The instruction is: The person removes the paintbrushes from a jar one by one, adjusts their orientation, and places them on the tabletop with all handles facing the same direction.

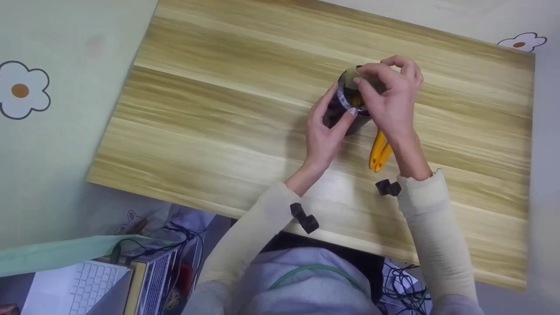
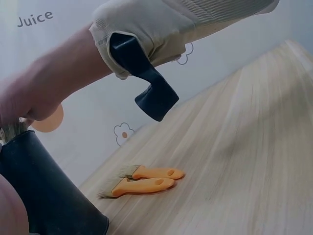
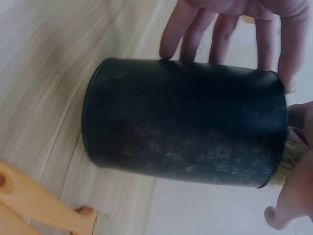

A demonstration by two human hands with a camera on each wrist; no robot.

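Two hands on cup (image 1: 348,107) (right above).

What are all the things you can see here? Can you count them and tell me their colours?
Cup: 1, black, upright on the table, between both hands.
Brush in the cup: 1, orange handle inside, pale bristles at the rim, under the right fingers.
Brushes on the table: 2, orange handles, lying side by side near the cup.
Table: 1, light wood.
Laptop: 1, white, lower left, off the table.
Flower prints: several, white with an orange middle, on the pale surfaces around the table.
Left hand: 1, holds the cup's side.
Right hand: 1, over the cup's mouth, pinching the brush.
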